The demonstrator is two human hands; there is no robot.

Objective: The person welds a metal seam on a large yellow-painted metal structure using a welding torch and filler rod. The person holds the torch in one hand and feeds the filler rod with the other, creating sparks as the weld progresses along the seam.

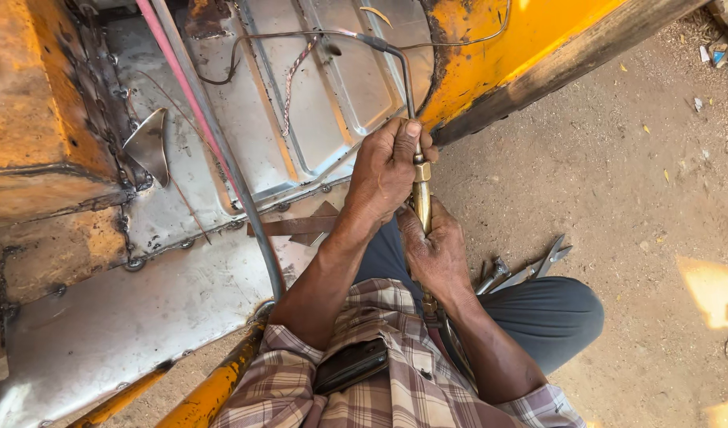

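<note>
Both hands grip a brass gas torch [421,198] held upright in front of me. My left hand [387,170] wraps the upper part, thumb on top near the brass nut. My right hand [435,254] closes around the lower handle. A thin bent metal tube [395,59] runs from the torch up and left over a grey sheet-metal panel [316,103]. No flame is visible at the tube's end.
The panel sits in a yellow, rusted vehicle body [522,40]. A pink hose [177,71] and a grey hose [237,182] cross the metal. Pliers and other tools [530,269] lie on the dirt ground [633,174] beside my knee. A dark wallet [349,364] sticks from my shirt pocket.
</note>
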